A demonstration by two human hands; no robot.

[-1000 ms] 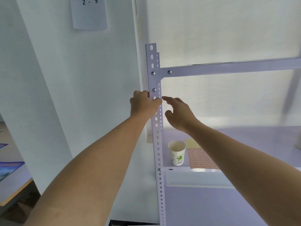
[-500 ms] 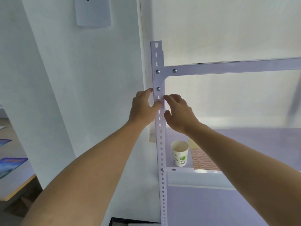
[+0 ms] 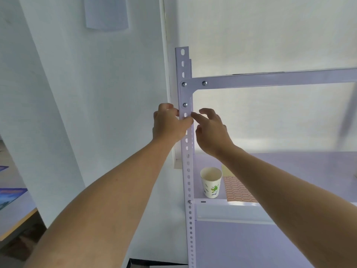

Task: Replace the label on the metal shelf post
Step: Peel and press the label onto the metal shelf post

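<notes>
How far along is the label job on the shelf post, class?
Done: nothing can be confirmed, as no label shows on the metal shelf post.
In hand: the left hand grips the post just below a bolt, and the right hand touches the same spot, perhaps peeling or pressing.
Left: probably fixing a fresh label from the label sheet beside the paper cup.

Upright white slotted post (image 3: 188,171); orange label sheet (image 3: 237,190) (flat) lies on the shelf (image 3: 289,171) beside it.
</notes>
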